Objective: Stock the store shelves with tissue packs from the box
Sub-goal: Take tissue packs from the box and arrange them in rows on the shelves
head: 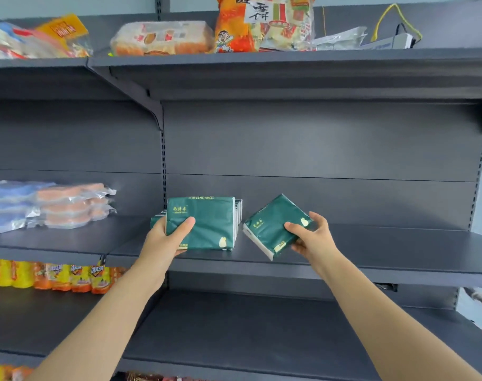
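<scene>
Two packs clasped, upright pack (209, 224) in left grip (169, 235); tilted pack (270, 226) in right grip (310, 235)

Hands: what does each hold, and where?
Left hand grips upright tissue pack by its left edge; right hand grips tilted pack by its right corner.

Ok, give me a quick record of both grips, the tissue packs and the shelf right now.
left grip: holds an upright tissue pack at the front of the row
right grip: holds a tilted tissue pack, right of the row, above the shelf
shelf: grey, middle level, carries the row
box: not in view
</scene>
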Available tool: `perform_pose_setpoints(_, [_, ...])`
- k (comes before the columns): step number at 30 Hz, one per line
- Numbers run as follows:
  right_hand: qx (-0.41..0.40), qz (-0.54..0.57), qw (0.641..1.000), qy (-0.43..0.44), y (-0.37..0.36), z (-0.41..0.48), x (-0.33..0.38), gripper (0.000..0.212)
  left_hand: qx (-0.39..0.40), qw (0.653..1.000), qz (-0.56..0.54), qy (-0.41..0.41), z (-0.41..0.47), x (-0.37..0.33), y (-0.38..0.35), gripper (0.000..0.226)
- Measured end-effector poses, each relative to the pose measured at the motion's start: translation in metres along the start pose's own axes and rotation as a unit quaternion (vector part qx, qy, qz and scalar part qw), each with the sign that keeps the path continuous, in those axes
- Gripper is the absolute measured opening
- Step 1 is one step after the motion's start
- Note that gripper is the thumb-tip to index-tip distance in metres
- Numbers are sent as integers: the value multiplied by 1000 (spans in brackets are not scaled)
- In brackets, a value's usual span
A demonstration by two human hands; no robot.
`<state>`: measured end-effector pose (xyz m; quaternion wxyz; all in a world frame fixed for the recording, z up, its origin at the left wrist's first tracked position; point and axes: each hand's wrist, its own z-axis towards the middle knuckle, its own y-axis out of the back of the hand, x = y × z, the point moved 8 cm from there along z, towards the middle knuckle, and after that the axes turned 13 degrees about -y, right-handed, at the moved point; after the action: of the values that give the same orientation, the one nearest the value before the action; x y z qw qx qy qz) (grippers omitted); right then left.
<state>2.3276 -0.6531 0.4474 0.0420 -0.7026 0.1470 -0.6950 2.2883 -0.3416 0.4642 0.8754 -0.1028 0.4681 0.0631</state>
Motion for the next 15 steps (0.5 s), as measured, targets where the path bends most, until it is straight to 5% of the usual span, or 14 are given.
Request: perform_pose_setpoints(15, [-23,-58,998,-21,-19,214,-8,31,24,999,28,-22,169,72,-73,19])
